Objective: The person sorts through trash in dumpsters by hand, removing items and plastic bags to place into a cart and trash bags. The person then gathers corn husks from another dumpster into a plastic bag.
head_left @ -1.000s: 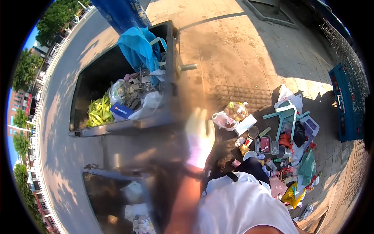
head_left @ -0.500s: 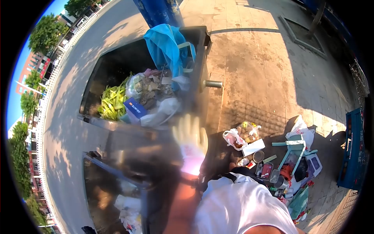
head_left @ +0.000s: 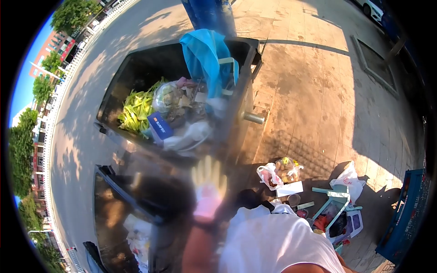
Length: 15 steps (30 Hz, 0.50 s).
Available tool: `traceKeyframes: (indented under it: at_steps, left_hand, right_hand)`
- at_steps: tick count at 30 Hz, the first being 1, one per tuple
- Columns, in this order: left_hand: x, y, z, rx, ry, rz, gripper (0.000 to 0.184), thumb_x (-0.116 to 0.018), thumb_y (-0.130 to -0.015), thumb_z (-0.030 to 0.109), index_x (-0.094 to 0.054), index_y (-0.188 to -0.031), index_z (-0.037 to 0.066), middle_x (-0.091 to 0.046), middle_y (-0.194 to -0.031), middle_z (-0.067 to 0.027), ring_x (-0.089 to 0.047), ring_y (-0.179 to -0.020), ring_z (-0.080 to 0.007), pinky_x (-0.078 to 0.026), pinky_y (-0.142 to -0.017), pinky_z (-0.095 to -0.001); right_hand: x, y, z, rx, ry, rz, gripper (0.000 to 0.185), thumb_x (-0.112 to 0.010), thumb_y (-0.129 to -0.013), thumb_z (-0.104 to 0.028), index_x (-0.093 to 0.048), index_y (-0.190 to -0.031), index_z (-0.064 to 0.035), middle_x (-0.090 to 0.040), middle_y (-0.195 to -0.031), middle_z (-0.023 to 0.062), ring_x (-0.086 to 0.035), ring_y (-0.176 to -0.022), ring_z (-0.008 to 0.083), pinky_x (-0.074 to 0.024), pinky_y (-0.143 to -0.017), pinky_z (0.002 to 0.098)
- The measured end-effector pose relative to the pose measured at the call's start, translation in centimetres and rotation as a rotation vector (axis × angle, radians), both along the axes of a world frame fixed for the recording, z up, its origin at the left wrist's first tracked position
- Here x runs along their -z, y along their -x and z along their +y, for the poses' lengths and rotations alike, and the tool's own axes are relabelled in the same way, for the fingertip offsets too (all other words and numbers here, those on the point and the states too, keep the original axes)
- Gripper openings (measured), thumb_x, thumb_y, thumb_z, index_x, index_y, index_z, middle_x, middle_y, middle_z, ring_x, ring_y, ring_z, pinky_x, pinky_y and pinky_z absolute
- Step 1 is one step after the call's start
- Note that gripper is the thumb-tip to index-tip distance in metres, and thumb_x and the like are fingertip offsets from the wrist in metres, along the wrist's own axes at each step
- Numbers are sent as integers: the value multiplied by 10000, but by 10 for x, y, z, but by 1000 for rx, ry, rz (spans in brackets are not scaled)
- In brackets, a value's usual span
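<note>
Because the white bag (head_left: 195,133) in the bin (head_left: 148,68) looks thin, a full, gathered grip would suit it best, clear of the blue box (head_left: 159,127). The left hand (head_left: 208,189) is near it, fingers apart; the right hand is out of view.

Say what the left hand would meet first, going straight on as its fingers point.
Probably the near rim of the bin holding leafy greens; if the left hand is higher, perhaps the white bag just inside. Blur leaves depth unclear.
</note>
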<state>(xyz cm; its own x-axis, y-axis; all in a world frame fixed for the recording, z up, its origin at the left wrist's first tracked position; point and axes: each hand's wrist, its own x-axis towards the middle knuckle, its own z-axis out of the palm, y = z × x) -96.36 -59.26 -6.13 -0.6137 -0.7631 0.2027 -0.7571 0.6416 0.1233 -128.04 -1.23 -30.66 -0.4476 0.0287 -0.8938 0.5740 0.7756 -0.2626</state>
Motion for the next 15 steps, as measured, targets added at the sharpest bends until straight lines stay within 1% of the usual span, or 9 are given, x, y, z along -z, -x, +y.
traceKeyframes:
  at_steps: [5, 8, 9, 12, 13, 14, 15]
  left_hand:
    - [-6, 4, -3, -4, -53, -20, 603, -763, -870, 282, -622, -1405, 43, -444, -1601, -228, -412, -1440, -458, -253, -1228, -618]
    - [-15, 13, -6, -55, -135, -29, 609, -762, -875, 290, -618, -1415, 47, -440, -1605, -231, -409, -1442, -463, -241, -1231, -625]
    - [-17, 15, -9, -59, -151, 2, 593, -753, -886, 282, -616, -1414, 50, -462, -1592, -235, -417, -1441, -463, -235, -1232, -624]
    - [-21, 27, -24, -114, -221, 89, 572, -748, -896, 271, -617, -1406, 47, -519, -1536, -260, -477, -1394, -481, -272, -1203, -640]
    - [-25, 36, -34, -146, -273, 129, 543, -740, -911, 257, -619, -1397, 47, -578, -1464, -283, -538, -1332, -498, -342, -1166, -614]
    - [-26, 48, -49, -100, -354, 240, 536, -732, -927, 230, -607, -1407, 26, -598, -1426, -304, -566, -1300, -503, -411, -1129, -554]
    - [-27, 67, -60, -82, -303, 300, 538, -728, -931, 211, -598, -1412, 8, -597, -1426, -307, -566, -1304, -497, -424, -1122, -531]
  right_hand:
    - [7, 36, -21, -10, 1, -31, 353, -592, -973, -427, -714, -1156, -152, -732, -1043, 74, -691, -1028, 322, -513, -837, 550]
    - [12, 56, -28, -9, -5, -52, 347, -593, -972, -425, -714, -1152, -154, -731, -1036, 70, -690, -1025, 320, -512, -835, 552]
    - [14, 64, -33, -5, -8, -59, 345, -593, -972, -424, -714, -1151, -155, -730, -1033, 69, -690, -1024, 319, -511, -834, 553]
    - [18, 91, -47, 0, -14, -76, 339, -595, -972, -422, -714, -1146, -158, -729, -1027, 66, -689, -1021, 316, -510, -832, 554]
    - [19, 102, -52, 3, -18, -80, 337, -595, -972, -422, -715, -1145, -159, -729, -1024, 65, -689, -1020, 316, -510, -832, 555]
    - [21, 113, -57, 4, -22, -86, 334, -596, -972, -421, -715, -1144, -160, -728, -1022, 63, -689, -1019, 315, -509, -831, 555]
    - [22, 126, -64, 4, -27, -90, 332, -596, -972, -420, -715, -1142, -161, -728, -1020, 62, -688, -1019, 314, -509, -830, 556]
